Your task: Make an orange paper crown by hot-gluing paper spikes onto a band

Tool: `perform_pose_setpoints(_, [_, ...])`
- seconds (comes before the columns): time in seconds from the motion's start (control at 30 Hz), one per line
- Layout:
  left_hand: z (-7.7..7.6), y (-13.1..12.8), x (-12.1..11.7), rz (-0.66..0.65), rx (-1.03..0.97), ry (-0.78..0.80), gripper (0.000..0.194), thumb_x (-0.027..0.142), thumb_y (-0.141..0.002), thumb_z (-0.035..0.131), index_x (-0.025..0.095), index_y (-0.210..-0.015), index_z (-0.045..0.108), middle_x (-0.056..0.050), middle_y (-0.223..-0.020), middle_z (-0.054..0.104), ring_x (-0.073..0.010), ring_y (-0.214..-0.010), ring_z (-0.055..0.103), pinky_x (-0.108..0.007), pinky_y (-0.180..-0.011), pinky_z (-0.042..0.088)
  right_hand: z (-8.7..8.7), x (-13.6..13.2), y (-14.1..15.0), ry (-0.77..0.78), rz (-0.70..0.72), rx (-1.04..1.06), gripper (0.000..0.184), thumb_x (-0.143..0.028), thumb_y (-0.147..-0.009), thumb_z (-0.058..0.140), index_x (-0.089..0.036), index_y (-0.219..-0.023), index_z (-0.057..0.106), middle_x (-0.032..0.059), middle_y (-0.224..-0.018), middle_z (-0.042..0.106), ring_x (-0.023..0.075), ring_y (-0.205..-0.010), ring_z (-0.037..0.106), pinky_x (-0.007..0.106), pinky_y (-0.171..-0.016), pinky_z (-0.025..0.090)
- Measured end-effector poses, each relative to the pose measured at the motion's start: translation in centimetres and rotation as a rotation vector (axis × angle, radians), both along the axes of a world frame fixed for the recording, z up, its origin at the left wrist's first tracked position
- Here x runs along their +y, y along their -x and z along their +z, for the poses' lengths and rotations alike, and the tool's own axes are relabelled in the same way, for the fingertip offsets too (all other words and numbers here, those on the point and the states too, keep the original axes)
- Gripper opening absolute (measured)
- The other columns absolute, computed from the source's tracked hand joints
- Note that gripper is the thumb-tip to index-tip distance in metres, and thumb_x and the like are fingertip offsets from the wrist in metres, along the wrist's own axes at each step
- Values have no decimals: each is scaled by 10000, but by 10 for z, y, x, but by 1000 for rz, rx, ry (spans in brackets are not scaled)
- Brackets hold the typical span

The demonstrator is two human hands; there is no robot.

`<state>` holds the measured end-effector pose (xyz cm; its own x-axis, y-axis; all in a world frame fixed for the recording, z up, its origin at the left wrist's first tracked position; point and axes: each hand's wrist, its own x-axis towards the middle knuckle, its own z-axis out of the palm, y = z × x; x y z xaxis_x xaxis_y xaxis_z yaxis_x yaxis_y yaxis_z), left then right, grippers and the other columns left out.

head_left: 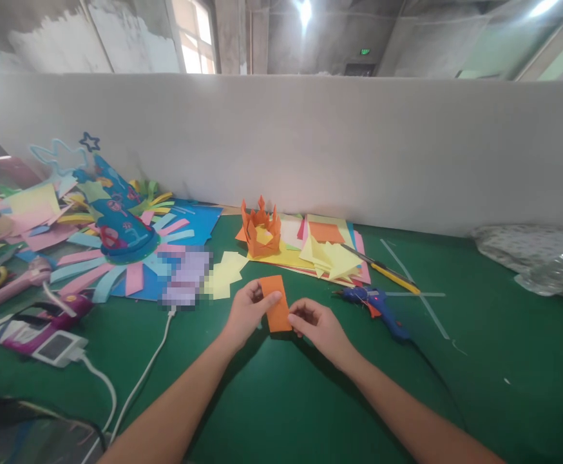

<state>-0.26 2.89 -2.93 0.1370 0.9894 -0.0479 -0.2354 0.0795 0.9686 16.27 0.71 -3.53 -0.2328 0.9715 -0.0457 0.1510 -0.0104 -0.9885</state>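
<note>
Between my hands, just above the green tabletop, is a small orange rectangle of paper [276, 306]. My left hand [248, 310] pinches it from the left, thumb lying across its face. At its lower right edge, my right hand [321, 327] has thumb and fingers closed on the paper's corner. Behind it stands an orange paper crown [261, 233] with pointed tips, yellow paper showing inside. Several pale yellow paper squares [223, 276] lie left of the crown.
A blue glue gun [375, 306] with its cord and a yellow utility knife [395, 277] lie to the right. Stacked coloured paper [330, 258] sits behind. Party hats [122, 219] with paper strips, cables and a power strip [44, 341] fill the left. A plastic bottle [559, 274] lies far right.
</note>
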Motion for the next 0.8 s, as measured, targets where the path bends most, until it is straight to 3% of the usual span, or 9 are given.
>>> perform_pose_setpoints(0.1, [-1,0,-1,-15,130,-84,303,418,-637,725,158,-772,646,-27,-797,612,-138,-719,558,-255,-675,448,0,1,-1,-116,-65,-70,208,-361,-712,654,-181,-811,617,-14,-697,586,100,-558,502,230,-524,426])
perform_pose_setpoints(0.17, [1,0,-3,-118,151,-174,341,473,-606,732,155,-709,661,-57,-881,582,-173,-811,550,-273,-717,451,1,1,-2,-135,-101,-104,173,-344,-726,641,-184,-790,622,-34,-593,554,95,-489,479,230,-490,415])
perform_pose_setpoints(0.27, [5,1,-5,-275,-20,-202,594,697,-634,555,172,-880,684,-109,-1101,522,-250,-1025,494,-334,-851,433,1,0,-4,-164,-108,14,134,-317,-744,620,-192,-789,600,-12,-626,594,132,-565,574,257,-555,481])
perform_pose_setpoints(0.33, [7,1,-5,-275,-170,-50,684,744,-702,391,202,-1046,626,-111,-1159,500,-253,-1064,484,-372,-897,416,1,0,-5,-250,-81,107,82,-274,-749,611,-198,-769,589,40,-827,649,171,-785,626,298,-717,509])
perform_pose_setpoints(0.43, [4,2,-5,-248,-180,171,489,568,-760,542,231,-1115,555,-91,-1139,517,-217,-1022,524,-359,-879,431,0,0,-8,-327,-19,123,55,-212,-762,576,-204,-708,571,60,-954,649,186,-945,599,322,-816,487])
perform_pose_setpoints(0.53, [2,2,-5,-283,-56,214,476,359,-687,718,214,-1109,552,-78,-1066,558,-180,-926,560,-294,-792,455,3,0,-8,-366,22,61,132,-163,-771,536,-208,-647,530,53,-945,645,179,-930,594,320,-803,484])
perform_pose_setpoints(0.63, [2,2,-4,-264,-53,222,392,312,-653,749,150,-976,598,-68,-949,599,-144,-808,576,-262,-727,462,4,-1,-8,-476,35,-42,142,-111,-769,513,-214,-675,544,56,-1031,595,181,-981,560,344,-861,453])
perform_pose_setpoints(0.8, [5,4,-1,-94,-133,220,304,310,-643,751,134,-822,579,-35,-845,618,-121,-729,589,-265,-700,483,-1,-3,-6,-595,-19,-212,241,-62,-712,550,-247,-854,610,64,-1138,470,187,-964,520,363,-859,442])
